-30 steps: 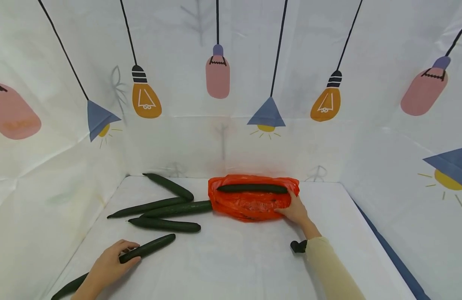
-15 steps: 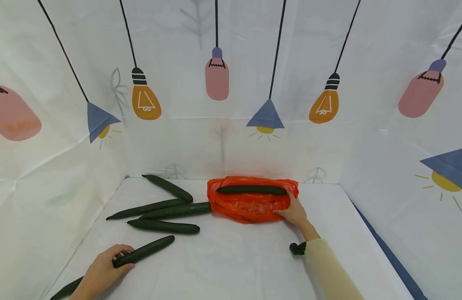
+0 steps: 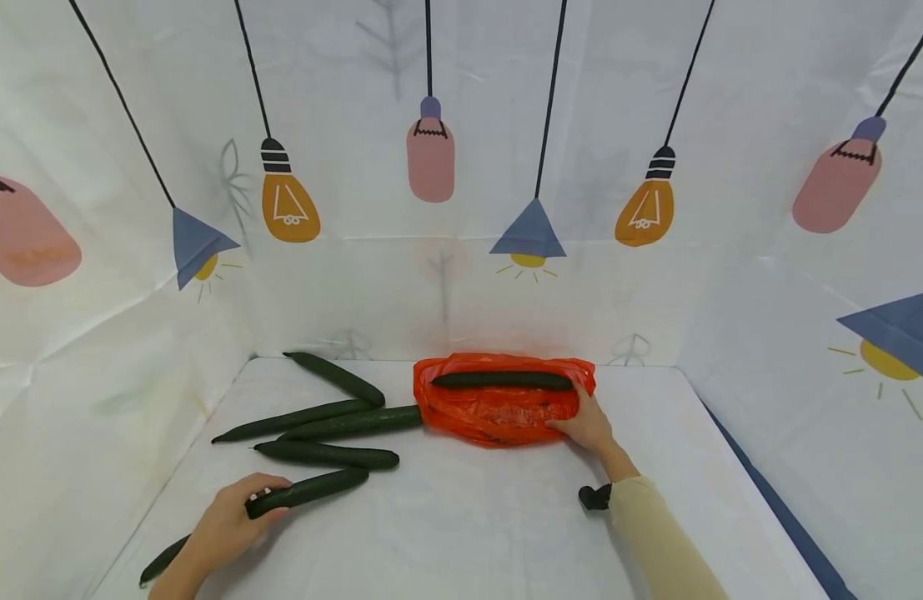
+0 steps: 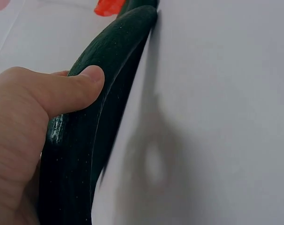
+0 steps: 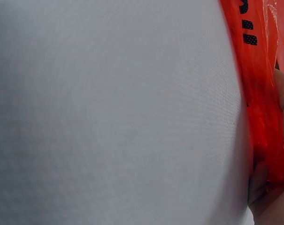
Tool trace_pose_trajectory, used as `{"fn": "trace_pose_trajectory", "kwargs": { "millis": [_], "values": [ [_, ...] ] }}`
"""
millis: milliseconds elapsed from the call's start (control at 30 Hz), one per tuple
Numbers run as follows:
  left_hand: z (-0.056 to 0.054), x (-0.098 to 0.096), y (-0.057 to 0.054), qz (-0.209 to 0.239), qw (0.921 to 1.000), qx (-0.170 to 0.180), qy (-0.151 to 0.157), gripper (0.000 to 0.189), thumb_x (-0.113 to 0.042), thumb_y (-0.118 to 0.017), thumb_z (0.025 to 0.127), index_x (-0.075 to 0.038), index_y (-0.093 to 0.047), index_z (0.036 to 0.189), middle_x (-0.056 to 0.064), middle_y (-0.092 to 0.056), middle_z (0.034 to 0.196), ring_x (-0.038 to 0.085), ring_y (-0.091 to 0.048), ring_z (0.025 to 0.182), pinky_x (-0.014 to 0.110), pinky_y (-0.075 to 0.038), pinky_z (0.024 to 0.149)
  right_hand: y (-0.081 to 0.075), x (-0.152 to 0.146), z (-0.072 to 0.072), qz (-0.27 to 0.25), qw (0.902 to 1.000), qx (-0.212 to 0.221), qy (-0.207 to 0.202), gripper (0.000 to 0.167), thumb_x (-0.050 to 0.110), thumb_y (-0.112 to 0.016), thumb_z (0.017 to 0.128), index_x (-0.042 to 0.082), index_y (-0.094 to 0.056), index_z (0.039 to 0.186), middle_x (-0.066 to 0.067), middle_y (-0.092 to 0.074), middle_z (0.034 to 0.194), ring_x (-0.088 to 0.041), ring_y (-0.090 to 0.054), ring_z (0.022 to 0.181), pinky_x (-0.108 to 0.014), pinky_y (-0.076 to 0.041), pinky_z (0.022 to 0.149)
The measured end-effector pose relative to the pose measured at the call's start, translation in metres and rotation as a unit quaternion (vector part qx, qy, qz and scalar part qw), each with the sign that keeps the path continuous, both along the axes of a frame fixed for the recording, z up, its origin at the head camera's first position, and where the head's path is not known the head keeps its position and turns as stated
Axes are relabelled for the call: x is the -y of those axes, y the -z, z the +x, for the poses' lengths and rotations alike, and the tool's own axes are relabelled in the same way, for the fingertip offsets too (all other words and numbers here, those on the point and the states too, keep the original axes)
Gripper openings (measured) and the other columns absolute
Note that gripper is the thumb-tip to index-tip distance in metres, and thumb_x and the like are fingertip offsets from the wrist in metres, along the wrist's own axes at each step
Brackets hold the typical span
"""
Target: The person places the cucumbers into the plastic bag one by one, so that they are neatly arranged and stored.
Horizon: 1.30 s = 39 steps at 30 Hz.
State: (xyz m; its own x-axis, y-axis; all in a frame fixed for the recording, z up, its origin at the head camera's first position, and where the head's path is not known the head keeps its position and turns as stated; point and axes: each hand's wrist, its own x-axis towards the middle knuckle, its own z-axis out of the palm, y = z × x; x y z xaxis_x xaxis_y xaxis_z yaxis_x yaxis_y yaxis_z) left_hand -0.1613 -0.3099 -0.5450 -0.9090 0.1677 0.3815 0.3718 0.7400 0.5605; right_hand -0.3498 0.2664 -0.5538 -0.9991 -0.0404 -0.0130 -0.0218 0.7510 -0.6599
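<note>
My left hand (image 3: 232, 521) grips a long dark green cucumber (image 3: 318, 486) at lower left, thumb (image 4: 88, 86) laid across it in the left wrist view. A dark green length in line with it shows at lower left, beyond the wrist. The gripped cucumber's far end overlaps another cucumber (image 3: 333, 455) in the head view. At the right end of a crinkled red plastic bag (image 3: 506, 421), my right hand (image 3: 587, 421) holds the plastic between thumb and fingers. One cucumber (image 3: 499, 380) lies lengthwise in the bag's mouth, its right end near the right hand's fingers.
Several more cucumbers (image 3: 341, 379) lie crossed at the back left; one (image 3: 363, 422) reaches the bag's left side. White sheeting (image 3: 461, 292) printed with lamps surrounds the white table (image 3: 461, 533) at back and sides. A black device (image 3: 596, 497) sits at the right wrist.
My left hand drew the cucumber slightly left, then pushed it right and forward, up to the cucumber beside it. The right hand and the bag have stayed in place.
</note>
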Motion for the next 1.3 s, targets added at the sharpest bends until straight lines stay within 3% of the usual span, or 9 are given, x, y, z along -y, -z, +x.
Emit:
{"fn": "trace_pose_trajectory", "kwargs": {
  "millis": [233,467,767,1033,1300],
  "values": [
    [-0.009,-0.010,-0.010,-0.014,0.9988,-0.038,0.026,0.045,-0.006,-0.087,0.068,-0.025,-0.070,0.105,-0.015,-0.065,0.101,0.005,-0.059,0.086,0.010,-0.041,0.077,0.002,-0.001,-0.001,-0.004,1.0000,-0.006,0.001,0.108,0.041,-0.081,0.078,0.002,-0.015,0.153,-0.028,-0.024,0.151,-0.047,-0.026,0.135,-0.066,-0.024,0.104],
    [-0.017,-0.029,-0.027,-0.008,0.9982,-0.035,0.049,0.045,-0.008,-0.087,0.070,-0.027,-0.069,0.108,-0.016,-0.064,0.105,0.006,-0.060,0.092,0.016,-0.046,0.078,0.007,-0.003,-0.002,0.005,1.0000,-0.005,-0.001,0.109,0.043,-0.081,0.077,0.003,-0.015,0.154,-0.028,-0.024,0.152,-0.046,-0.026,0.136,-0.066,-0.026,0.103],
    [-0.054,-0.071,-0.050,-0.017,0.9952,-0.014,0.095,0.040,-0.012,-0.085,0.074,-0.024,-0.069,0.109,-0.016,-0.063,0.108,0.012,-0.059,0.105,0.040,-0.050,0.086,0.004,-0.002,-0.002,-0.003,1.0000,-0.004,-0.003,0.109,0.044,-0.081,0.077,0.002,-0.016,0.153,-0.027,-0.025,0.152,-0.046,-0.026,0.136,-0.066,-0.025,0.104],
    [-0.082,-0.105,-0.072,-0.027,0.9897,0.011,0.141,0.033,-0.017,-0.082,0.080,-0.022,-0.069,0.110,-0.015,-0.061,0.109,0.008,-0.058,0.101,0.038,-0.051,0.086,0.000,0.003,-0.008,0.005,0.9998,-0.018,-0.006,0.106,0.040,-0.081,0.078,0.002,-0.017,0.153,-0.028,-0.025,0.151,-0.047,-0.027,0.135,-0.065,-0.025,0.104],
    [-0.110,-0.147,-0.080,-0.033,0.9829,0.014,0.180,0.030,-0.021,-0.080,0.082,-0.025,-0.069,0.110,-0.016,-0.060,0.101,0.006,-0.056,0.089,0.033,-0.051,0.079,0.006,0.000,-0.005,0.004,0.9999,-0.015,-0.001,0.108,0.042,-0.081,0.077,0.003,-0.016,0.154,-0.029,-0.026,0.151,-0.048,-0.028,0.134,-0.066,-0.025,0.103]
  ]
}}
